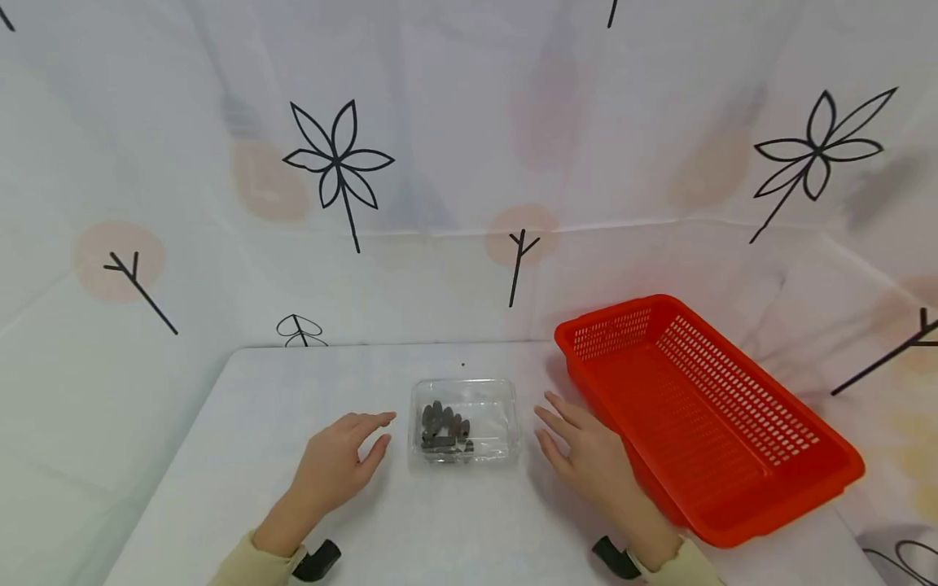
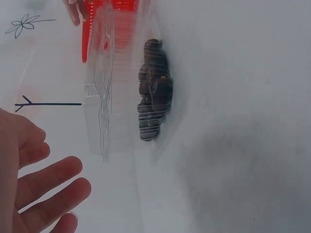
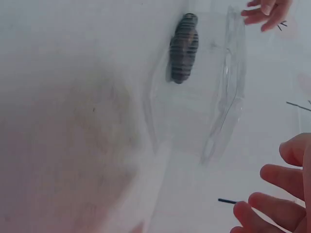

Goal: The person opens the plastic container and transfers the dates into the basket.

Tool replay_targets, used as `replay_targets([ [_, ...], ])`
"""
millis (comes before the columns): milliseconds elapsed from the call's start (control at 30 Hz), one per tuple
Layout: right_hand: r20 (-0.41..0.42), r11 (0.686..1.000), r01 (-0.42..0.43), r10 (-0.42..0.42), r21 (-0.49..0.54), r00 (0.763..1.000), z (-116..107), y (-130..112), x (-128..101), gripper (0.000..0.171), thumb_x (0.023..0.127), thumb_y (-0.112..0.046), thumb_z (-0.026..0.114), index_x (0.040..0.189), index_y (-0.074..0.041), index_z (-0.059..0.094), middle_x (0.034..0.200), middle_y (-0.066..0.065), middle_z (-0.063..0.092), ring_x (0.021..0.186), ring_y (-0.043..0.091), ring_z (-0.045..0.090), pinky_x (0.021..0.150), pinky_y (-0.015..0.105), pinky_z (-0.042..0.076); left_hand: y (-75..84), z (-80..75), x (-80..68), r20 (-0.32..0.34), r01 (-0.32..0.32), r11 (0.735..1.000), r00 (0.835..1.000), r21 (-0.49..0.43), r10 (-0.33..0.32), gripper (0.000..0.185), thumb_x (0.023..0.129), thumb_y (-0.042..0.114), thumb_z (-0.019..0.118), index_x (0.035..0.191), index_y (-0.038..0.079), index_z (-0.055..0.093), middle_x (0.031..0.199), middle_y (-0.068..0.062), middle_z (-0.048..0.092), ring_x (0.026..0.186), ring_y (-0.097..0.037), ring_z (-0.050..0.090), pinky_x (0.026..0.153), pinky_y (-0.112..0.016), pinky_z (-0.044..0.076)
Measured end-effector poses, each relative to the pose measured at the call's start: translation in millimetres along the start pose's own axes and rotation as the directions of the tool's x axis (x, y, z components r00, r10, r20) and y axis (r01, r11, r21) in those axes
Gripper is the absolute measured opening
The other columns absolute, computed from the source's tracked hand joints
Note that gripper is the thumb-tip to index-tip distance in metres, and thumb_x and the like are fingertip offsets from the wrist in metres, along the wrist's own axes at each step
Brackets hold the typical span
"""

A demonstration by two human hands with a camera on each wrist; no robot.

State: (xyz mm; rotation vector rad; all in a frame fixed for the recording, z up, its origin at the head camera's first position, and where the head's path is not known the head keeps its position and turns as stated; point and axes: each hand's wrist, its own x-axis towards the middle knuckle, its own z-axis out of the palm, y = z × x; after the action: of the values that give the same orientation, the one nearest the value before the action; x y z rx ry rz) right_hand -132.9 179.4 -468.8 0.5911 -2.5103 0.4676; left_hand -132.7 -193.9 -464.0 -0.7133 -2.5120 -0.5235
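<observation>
Clear box mid-tabletop, upright, long axis running 9-to-3, dark pieces heaped inside at 8. Left hand at box's 9, right hand at 3; both near, not touching, fingers relaxed, spread. Red basket further toward 3.

clear tray holding dark pieces | right hand fingers relaxed, apart from tray

Place: a staged recording booth — not a lived-in room
Backdrop: printed cloth with leaf motifs hung on all sides
Surface: white surface — cloth-enclosed
</observation>
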Motion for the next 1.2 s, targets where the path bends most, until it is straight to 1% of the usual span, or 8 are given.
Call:
replay_targets([
  [167, 0.027, 0.993, -0.078, 0.076, 0.090, 0.997, 4, -8, 3, 0.039, 0.083, -0.022, 0.081, 0.119, -0.011, 0.074, 0.130, 0.009, 0.065, 0.111, 0.029, 0.065, 0.081, 0.042, 0.056, 4.8, 7.7, -1.4, 0.083, 0.156, 0.983, 0.985, -0.094, -0.148, 0.033, 0.089, 0.017, 0.074, 0.121, 0.015, 0.071, 0.091, 0.012, 0.070, 0.078, -0.010, 0.064, 0.060, -0.025, 0.047],
  [233, 0.031, 0.990, -0.087, 0.084, 0.111, 0.996, 8, -11, 3, 0.037, 0.084, -0.023, 0.080, 0.118, -0.011, 0.075, 0.130, 0.008, 0.065, 0.111, 0.028, 0.065, 0.081, 0.042, 0.056, 7.2, 10.8, -1.5, 0.133, 0.230, 0.965, 0.968, -0.124, -0.214, 0.033, 0.090, 0.017, 0.073, 0.123, 0.016, 0.070, 0.089, 0.015, 0.068, 0.076, -0.007, 0.062, 0.062, -0.026, 0.046],
  [333, 0.016, 0.988, -0.067, 0.065, 0.141, 0.998, 16, -15, 3, 0.034, 0.085, -0.023, 0.079, 0.117, -0.012, 0.075, 0.128, 0.006, 0.066, 0.111, 0.026, 0.065, 0.083, 0.042, 0.055, 8.7, 17.6, -3.0, 0.209, 0.341, 0.924, 0.929, -0.170, -0.305, 0.036, 0.092, 0.019, 0.071, 0.128, 0.017, 0.067, 0.088, 0.019, 0.066, 0.075, -0.003, 0.059, 0.063, -0.026, 0.046],
  [467, -0.026, 0.980, -0.005, 0.010, 0.201, 1.000, 29, -21, 3, 0.033, 0.083, -0.019, 0.080, 0.114, -0.010, 0.076, 0.125, 0.006, 0.067, 0.112, 0.025, 0.063, 0.087, 0.042, 0.054, 9.7, 28.3, -6.4, 0.279, 0.432, 0.854, 0.891, -0.288, -0.357, 0.041, 0.094, 0.019, 0.071, 0.134, 0.014, 0.063, 0.089, 0.017, 0.068, 0.077, -0.001, 0.060, 0.068, -0.025, 0.049],
  [600, -0.035, 0.965, 0.057, -0.050, 0.255, 0.998, 39, -28, 6, 0.035, 0.080, -0.015, 0.082, 0.114, -0.010, 0.075, 0.126, 0.008, 0.067, 0.118, 0.026, 0.060, 0.092, 0.044, 0.051, 12.3, 36.8, -9.0, 0.312, 0.477, 0.772, 0.875, -0.419, -0.371, 0.045, 0.094, 0.017, 0.071, 0.137, 0.010, 0.060, 0.090, 0.010, 0.070, 0.076, -0.005, 0.064, 0.069, -0.027, 0.052],
  [767, -0.004, 0.949, 0.092, -0.095, 0.302, 0.995, 49, -38, 9, 0.038, 0.079, -0.014, 0.084, 0.116, -0.010, 0.075, 0.128, 0.010, 0.065, 0.122, 0.027, 0.057, 0.095, 0.045, 0.050, 16.2, 44.2, -11.2, 0.330, 0.528, 0.677, 0.849, -0.513, -0.412, 0.043, 0.093, 0.011, 0.070, 0.136, 0.010, 0.060, 0.089, 0.003, 0.071, 0.071, -0.011, 0.066, 0.063, -0.026, 0.050],
  [1000, 0.031, 0.948, 0.144, -0.159, 0.282, 0.987, 59, -50, 12, 0.040, 0.079, -0.015, 0.084, 0.117, -0.010, 0.075, 0.131, 0.009, 0.064, 0.127, 0.026, 0.055, 0.106, 0.052, 0.038, 19.7, 50.3, -15.1, 0.328, 0.564, 0.594, 0.823, -0.573, -0.464, 0.044, 0.093, 0.006, 0.068, 0.136, 0.011, 0.060, 0.090, -0.002, 0.071, 0.071, -0.017, 0.067, 0.060, -0.025, 0.050],
  [1200, 0.067, 0.949, 0.177, -0.200, 0.260, 0.977, 62, -58, 17, 0.039, 0.080, -0.016, 0.083, 0.118, -0.013, 0.075, 0.133, 0.006, 0.063, 0.129, 0.024, 0.053, 0.106, 0.048, 0.039, 19.1, 53.2, -15.1, 0.344, 0.548, 0.527, 0.830, -0.649, -0.439, 0.046, 0.094, 0.001, 0.065, 0.139, 0.005, 0.056, 0.094, -0.010, 0.071, 0.071, -0.019, 0.068, 0.061, -0.026, 0.052],
])
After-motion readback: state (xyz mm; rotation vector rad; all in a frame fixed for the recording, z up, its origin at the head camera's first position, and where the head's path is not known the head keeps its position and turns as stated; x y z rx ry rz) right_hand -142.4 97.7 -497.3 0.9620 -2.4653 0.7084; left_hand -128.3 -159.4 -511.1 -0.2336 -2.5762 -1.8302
